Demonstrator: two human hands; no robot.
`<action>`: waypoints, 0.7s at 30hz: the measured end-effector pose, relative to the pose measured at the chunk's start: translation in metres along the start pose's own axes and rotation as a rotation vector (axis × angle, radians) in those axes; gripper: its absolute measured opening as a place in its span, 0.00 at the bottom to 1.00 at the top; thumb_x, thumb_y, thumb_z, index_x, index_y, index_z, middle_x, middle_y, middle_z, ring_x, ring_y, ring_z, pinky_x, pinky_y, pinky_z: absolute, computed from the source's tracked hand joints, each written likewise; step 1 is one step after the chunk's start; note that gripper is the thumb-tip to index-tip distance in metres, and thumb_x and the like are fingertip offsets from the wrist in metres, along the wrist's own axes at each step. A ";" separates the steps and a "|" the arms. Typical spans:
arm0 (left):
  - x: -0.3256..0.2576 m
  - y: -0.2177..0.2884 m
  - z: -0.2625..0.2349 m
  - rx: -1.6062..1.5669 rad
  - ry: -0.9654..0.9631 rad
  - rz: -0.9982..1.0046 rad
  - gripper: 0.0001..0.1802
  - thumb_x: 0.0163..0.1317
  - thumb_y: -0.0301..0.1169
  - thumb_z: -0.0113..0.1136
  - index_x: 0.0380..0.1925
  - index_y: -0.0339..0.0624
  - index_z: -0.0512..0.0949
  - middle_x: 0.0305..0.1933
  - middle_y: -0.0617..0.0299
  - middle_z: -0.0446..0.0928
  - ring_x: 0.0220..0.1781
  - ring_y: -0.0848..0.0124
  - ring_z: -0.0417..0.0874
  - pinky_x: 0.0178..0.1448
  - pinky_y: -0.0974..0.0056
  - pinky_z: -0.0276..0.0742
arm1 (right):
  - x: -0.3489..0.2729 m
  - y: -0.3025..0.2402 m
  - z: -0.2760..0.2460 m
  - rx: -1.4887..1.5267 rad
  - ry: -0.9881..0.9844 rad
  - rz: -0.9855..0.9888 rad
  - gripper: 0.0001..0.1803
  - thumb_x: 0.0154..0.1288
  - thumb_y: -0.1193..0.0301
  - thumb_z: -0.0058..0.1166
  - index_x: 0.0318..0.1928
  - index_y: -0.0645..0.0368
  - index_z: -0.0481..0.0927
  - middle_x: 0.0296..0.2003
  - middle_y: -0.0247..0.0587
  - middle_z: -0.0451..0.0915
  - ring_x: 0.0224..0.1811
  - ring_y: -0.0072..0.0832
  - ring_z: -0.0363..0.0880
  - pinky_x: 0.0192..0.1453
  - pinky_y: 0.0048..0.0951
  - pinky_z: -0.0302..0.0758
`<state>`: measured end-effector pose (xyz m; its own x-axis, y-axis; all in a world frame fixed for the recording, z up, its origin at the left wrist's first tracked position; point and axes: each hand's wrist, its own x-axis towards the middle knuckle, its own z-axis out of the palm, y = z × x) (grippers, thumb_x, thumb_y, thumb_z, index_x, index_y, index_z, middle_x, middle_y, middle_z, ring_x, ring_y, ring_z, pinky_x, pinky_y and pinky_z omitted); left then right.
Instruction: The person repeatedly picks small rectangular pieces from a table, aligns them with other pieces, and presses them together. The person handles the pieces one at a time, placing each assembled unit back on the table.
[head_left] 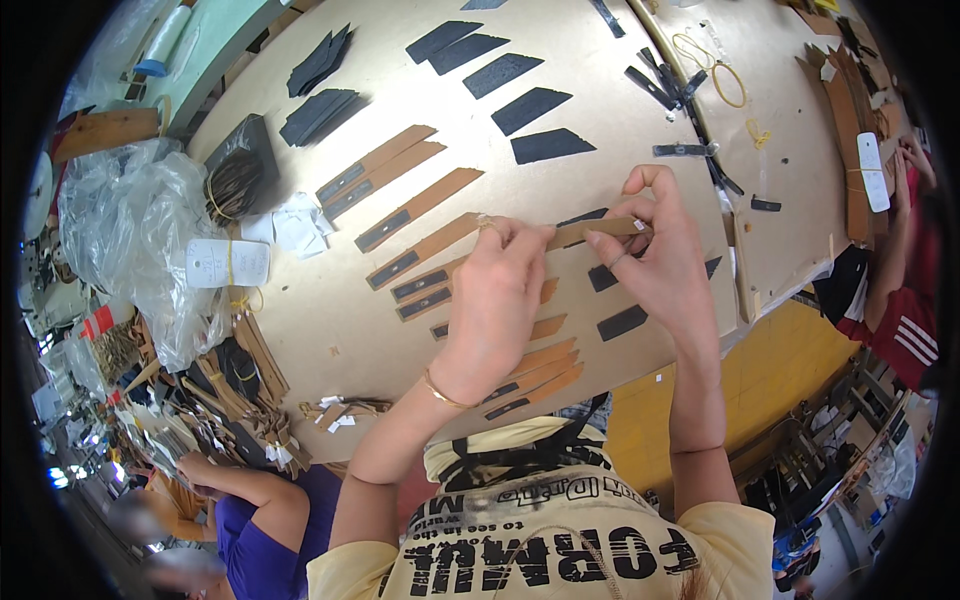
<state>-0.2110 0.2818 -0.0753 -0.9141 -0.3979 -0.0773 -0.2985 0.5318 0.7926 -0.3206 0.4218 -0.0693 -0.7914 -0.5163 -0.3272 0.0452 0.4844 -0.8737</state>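
Note:
A narrow brown strip (577, 232), leather-like, is stretched between my two hands above the table. My left hand (500, 300) is closed on its left end, fingers bent down. At the other end, my right hand (658, 255) pinches the strip between thumb and fingers, with a tiny white bit near the fingertips. Brown strips with dark rectangular patches (420, 212) lie in a slanting row to the left of and below my left hand, which partly covers some. Black slanted pieces, one of them a loose piece (622, 322), lie under and beside my right hand.
More black slanted pieces (552, 146) lie along the far side of the table (300, 335), some stacked (318, 115). Clear plastic bags (140, 235) and a tagged bundle crowd the left edge. A yellow rubber band (730, 86) lies far right. Other people sit at both sides.

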 end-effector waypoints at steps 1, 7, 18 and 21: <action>-0.001 0.000 0.001 0.080 -0.029 0.041 0.12 0.60 0.17 0.61 0.44 0.36 0.83 0.40 0.53 0.79 0.34 0.64 0.83 0.38 0.65 0.81 | 0.000 0.000 0.000 0.000 0.003 0.020 0.26 0.58 0.84 0.62 0.51 0.56 0.62 0.30 0.35 0.80 0.30 0.14 0.75 0.30 0.17 0.72; -0.007 0.006 0.002 0.379 -0.142 0.227 0.22 0.56 0.17 0.57 0.53 0.34 0.78 0.50 0.46 0.74 0.44 0.54 0.82 0.44 0.57 0.81 | -0.002 -0.006 -0.006 0.029 -0.005 0.045 0.28 0.57 0.83 0.64 0.54 0.57 0.64 0.31 0.36 0.80 0.31 0.17 0.77 0.34 0.19 0.74; -0.010 0.010 0.008 0.459 -0.127 0.230 0.21 0.58 0.19 0.55 0.54 0.30 0.76 0.50 0.46 0.72 0.42 0.52 0.82 0.42 0.56 0.80 | -0.034 -0.015 0.002 -0.173 0.076 -0.212 0.14 0.57 0.81 0.65 0.43 0.60 0.77 0.49 0.42 0.78 0.35 0.25 0.79 0.45 0.27 0.75; -0.011 0.009 0.009 0.482 -0.149 0.220 0.21 0.58 0.18 0.55 0.54 0.30 0.76 0.49 0.47 0.72 0.41 0.53 0.81 0.41 0.56 0.80 | -0.017 -0.002 -0.012 -0.130 0.182 -0.208 0.19 0.57 0.81 0.66 0.46 0.59 0.72 0.40 0.38 0.81 0.33 0.22 0.78 0.45 0.25 0.74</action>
<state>-0.2064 0.2973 -0.0725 -0.9877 -0.1472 -0.0532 -0.1556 0.8867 0.4355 -0.3144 0.4382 -0.0577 -0.8725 -0.4841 -0.0662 -0.1979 0.4741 -0.8579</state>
